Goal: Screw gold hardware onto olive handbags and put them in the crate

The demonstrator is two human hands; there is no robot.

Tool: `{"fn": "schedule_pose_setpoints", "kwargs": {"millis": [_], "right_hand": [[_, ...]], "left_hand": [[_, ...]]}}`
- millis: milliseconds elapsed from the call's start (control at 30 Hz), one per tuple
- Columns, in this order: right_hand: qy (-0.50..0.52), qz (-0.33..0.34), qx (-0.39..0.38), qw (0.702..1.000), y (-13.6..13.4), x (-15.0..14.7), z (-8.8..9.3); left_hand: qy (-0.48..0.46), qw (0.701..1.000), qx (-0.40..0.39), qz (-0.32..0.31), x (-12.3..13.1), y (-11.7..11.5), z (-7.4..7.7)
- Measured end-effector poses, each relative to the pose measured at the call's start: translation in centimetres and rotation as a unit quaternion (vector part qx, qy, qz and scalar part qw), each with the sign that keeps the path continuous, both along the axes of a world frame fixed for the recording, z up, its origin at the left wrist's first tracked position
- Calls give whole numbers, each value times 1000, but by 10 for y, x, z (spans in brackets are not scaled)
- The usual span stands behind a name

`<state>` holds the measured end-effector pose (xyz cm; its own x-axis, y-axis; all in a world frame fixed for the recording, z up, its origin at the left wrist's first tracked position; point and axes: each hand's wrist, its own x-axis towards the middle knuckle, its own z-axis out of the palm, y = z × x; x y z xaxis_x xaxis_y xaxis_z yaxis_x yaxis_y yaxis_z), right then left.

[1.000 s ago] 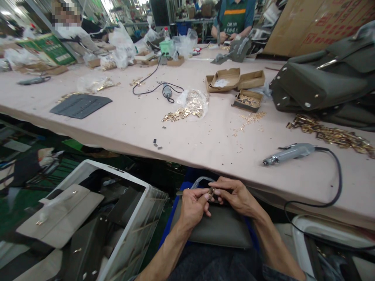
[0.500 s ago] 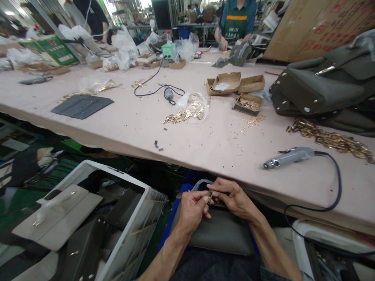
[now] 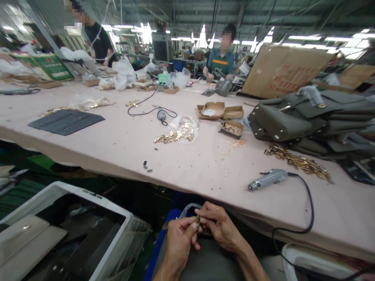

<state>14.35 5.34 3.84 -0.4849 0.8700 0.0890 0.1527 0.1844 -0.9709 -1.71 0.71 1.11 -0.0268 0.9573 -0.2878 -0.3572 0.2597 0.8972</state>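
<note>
Just below the table's front edge, my left hand pinches a small metal clasp between thumb and fingers. My right hand meets it from the right, its thumb and fingertips closed on the same clasp. Beneath both hands lies a dark grey-green bag, partly covered by the hands and forearms. A strip of clear plastic curves up behind my left hand. Exactly how the clasp sits against the bag is hidden by the fingers.
On the table lie an electric screwdriver with its cable, gold hardware, small cardboard boxes and stacked bags. A white crate of bags stands left. Two people stand across the table.
The camera view has tilted up, so the table and hands appear lower and more of the room shows. Both hands keep their pinch on the clasp.
</note>
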Motion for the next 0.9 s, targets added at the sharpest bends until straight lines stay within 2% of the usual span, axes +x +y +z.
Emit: {"fn": "schedule_pose_setpoints", "kwargs": {"millis": [100, 200, 267, 300, 367, 433, 467, 533, 600, 667, 733, 800, 900], "right_hand": [[-5, -6, -2, 1000, -1, -5, 6], [-51, -26, 49, 997, -5, -1, 16], [-88, -90, 99, 987, -7, 13, 28], [-104, -148, 118, 976, -6, 24, 36], [-137, -311, 138, 930, 2, 53, 52], [-201, -467, 139, 850, 17, 84, 66], [-251, -521, 126, 806, 28, 98, 71], [-361, -576, 65, 731, 51, 121, 78], [-424, -586, -1, 690, 75, 133, 79], [-384, -608, -36, 694, 93, 137, 77], [-286, -641, -46, 711, 104, 139, 75], [-196, -653, -60, 729, 106, 142, 74], [-116, -633, -75, 762, 97, 151, 74]], "left_hand": [[-2, 1000, 2, 9, 2, 2, 1], [-4, 1000, -4, 29, 4, 2, 2], [-2, 999, -15, 44, 6, 2, 2], [1, 999, -20, 51, 6, 2, 2], [3, 998, -29, 60, 6, 3, 2], [2, 997, -29, 67, 5, 4, 1], [2, 997, -27, 68, 5, 4, 1], [0, 998, -23, 66, 4, 5, 1], [3, 998, -23, 63, 4, 5, 0], [5, 998, -23, 64, 5, 5, 1], [7, 997, -22, 69, 5, 5, 1], [9, 997, -24, 75, 5, 5, 0], [15, 996, -33, 77, 3, 5, -2]]}}
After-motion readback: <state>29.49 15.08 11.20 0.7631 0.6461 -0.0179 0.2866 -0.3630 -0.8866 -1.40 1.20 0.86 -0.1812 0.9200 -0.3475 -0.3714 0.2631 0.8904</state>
